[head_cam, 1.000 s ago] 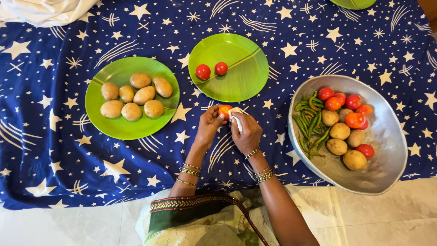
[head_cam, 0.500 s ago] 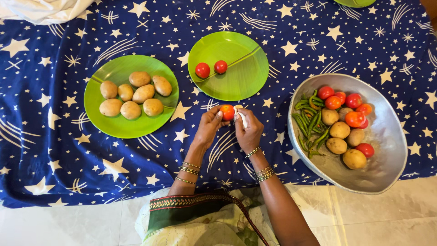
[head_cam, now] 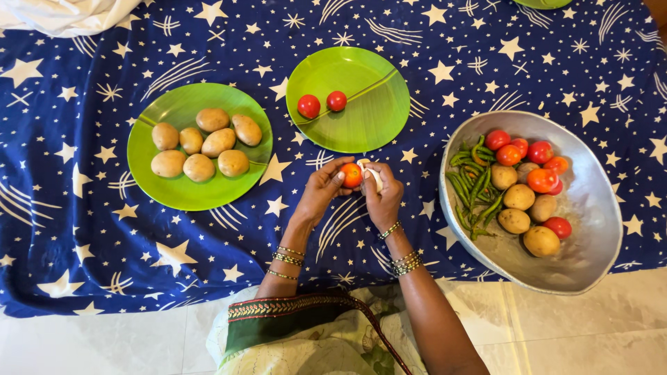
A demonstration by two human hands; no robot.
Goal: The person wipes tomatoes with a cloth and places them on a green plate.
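L hand (head_cam: 321,189) holds 1 orange-red tomato (head_cam: 351,175) w/ fingers curled round it, thumb on the near side. R hand (head_cam: 382,196) is closed on a small white cloth (head_cam: 370,173), pressed against the tomato's right side. Both hands hover just above the blue star-print cloth (head_cam: 83,229), between the 2 green plates and the metal bowl.

Counts:
- Left green plate (head_cam: 182,198): 7 potatoes (head_cam: 219,142), bunched together, most touching.
- Middle green plate (head_cam: 368,118): 2 red tomatoes (head_cam: 308,106), side by side near its left rim, slightly apart.
- Oval metal bowl (head_cam: 590,208), right of the hands: approx 6 tomatoes (head_cam: 541,180) (top + 1 lower right), 5 potatoes (head_cam: 519,198) in the middle, and a bunch of green beans/chillies (head_cam: 476,187) along the left side; too tangled to count.
- A 3rd green plate (head_cam: 542,3) only partly in view at top edge.

White fabric (head_cam: 69,14) is bunched at top-left corner. Pale tile floor (head_cam: 590,333) shows at the bottom. Bangles (head_cam: 403,262) on both wrists.
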